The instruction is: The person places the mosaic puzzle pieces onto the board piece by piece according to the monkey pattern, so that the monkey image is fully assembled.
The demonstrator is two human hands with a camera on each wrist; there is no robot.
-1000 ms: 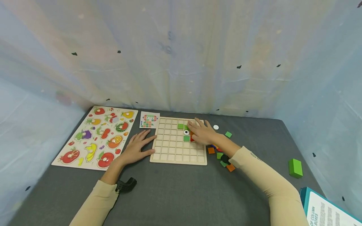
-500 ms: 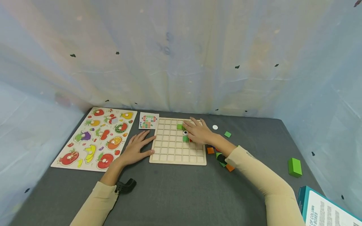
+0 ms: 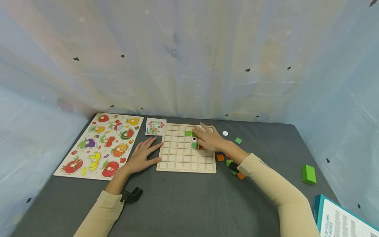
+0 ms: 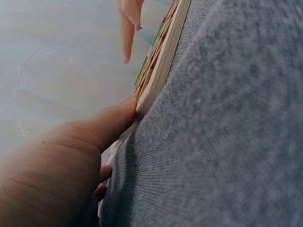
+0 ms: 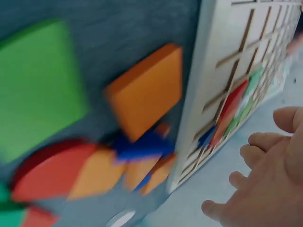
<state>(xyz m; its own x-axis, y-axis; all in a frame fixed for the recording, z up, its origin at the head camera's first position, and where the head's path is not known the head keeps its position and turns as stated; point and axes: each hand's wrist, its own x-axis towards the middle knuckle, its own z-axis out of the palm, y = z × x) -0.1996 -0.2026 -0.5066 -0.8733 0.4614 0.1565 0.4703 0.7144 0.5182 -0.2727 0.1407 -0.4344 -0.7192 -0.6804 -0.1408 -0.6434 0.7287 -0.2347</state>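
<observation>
A wooden grid board (image 3: 177,158) lies on the dark table. My left hand (image 3: 141,157) lies flat with spread fingers; its thumb (image 4: 116,118) touches the board's left edge. Over the board's upper right is my right hand (image 3: 211,140), its fingers extended and nothing seen in its grasp. Beside and below it, the grid holds a light green tile (image 3: 188,133), a white disc with a black centre (image 3: 194,139) and a darker green tile (image 3: 194,145). In the right wrist view, a red tile (image 5: 232,101) and a blue tile (image 5: 206,136) also sit in the grid.
Loose pieces, including an orange tile (image 3: 220,158) and a white disc (image 3: 225,133), lie right of the board. A pattern card (image 3: 155,126) and fruit puzzle (image 3: 99,144) lie left. A green block (image 3: 309,175) and teal-edged box (image 3: 340,217) stand far right.
My right hand has shifted slightly left over the board since a second ago, then barely moved. The left hand stays at the board's edge. The view has shifted slightly.
</observation>
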